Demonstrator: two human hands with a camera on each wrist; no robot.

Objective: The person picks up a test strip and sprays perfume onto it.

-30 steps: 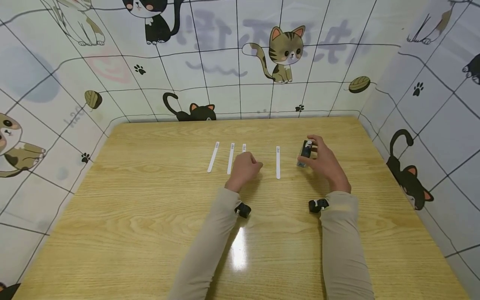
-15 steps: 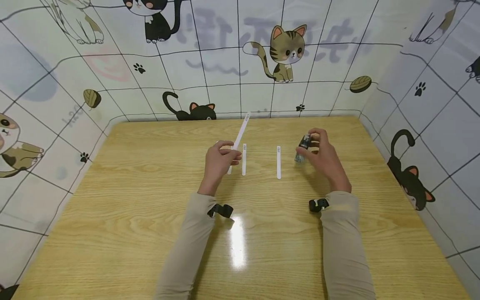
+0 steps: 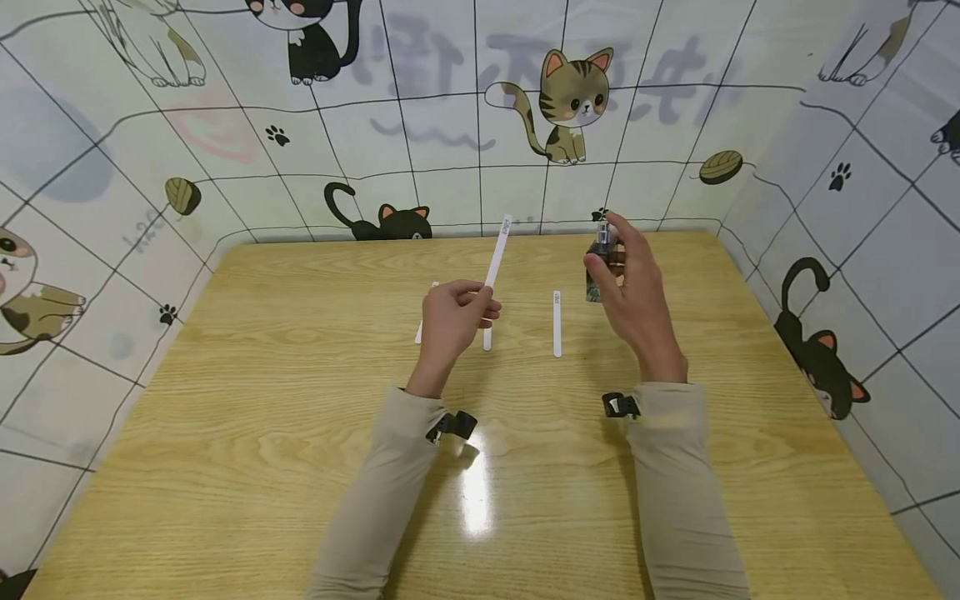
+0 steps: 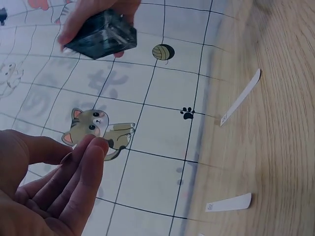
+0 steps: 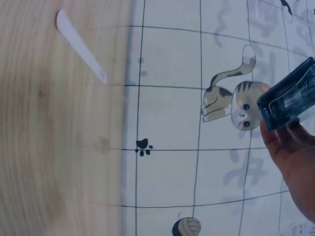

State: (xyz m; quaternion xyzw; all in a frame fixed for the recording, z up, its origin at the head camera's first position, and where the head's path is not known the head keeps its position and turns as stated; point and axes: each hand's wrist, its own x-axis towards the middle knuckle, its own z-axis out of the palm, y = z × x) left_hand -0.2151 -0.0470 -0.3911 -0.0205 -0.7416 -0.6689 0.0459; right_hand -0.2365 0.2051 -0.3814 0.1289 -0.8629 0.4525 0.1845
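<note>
Using the bottle (image 3: 598, 247) as reference, all sides the person's own. Right hand (image 3: 641, 304) grips it: thumb on the near-left side, other fingers on the far side, index fingertip up at the top. Pressing or just resting there, can't tell. Bottle is dark with a silvery neck, roughly upright, lifted: both wrist views look at its underside.

Key relation: white strip (image 3: 498, 252) is left of the bottle, clear gap, no contact. Left hand (image 3: 453, 321) pinches its near end between thumb and fingers. Long axis runs up and away from that hand, leaning a bit toward the bottle side, so close to parallel with the bottle's own axis. Free end carries the print (too small to read) and shows about level with the bottle's top in the head view. Left wrist view has this strip nearly edge-on, so its flat face is hard to judge there.

On the table (image 3: 540, 467): one loose strip (image 3: 557, 323) left of the bottle and nearer the person, between the two hands. Second strip (image 3: 487, 337) further left of the bottle, partly behind the left hand. Third strip (image 3: 419, 333) furthest left of it, also part-covered. Whether another is hidden under the left hand, can't tell. Cat-print wall (image 3: 420, 142) is behind the bottle.
</note>
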